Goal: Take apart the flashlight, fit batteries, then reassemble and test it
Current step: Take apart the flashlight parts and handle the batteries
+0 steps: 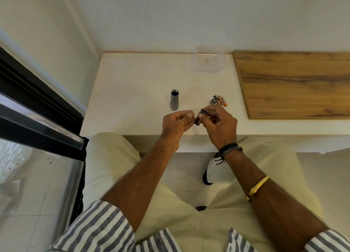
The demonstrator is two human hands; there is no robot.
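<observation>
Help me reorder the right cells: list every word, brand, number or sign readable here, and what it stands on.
No text here can be read.
Orange-and-copper batteries on the white tabletop: print too small to read.
Grey metal flashlight body: no marking visible.
Small dark cylindrical part being held: no text visible.
White tag on the striped shirt, bottom edge: dark characters, blurred and cut off.

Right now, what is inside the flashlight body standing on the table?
The flashlight body stands open-end up. Only a dark hollow shows, with nothing sticking out. Its depth is hidden in shadow.
</observation>
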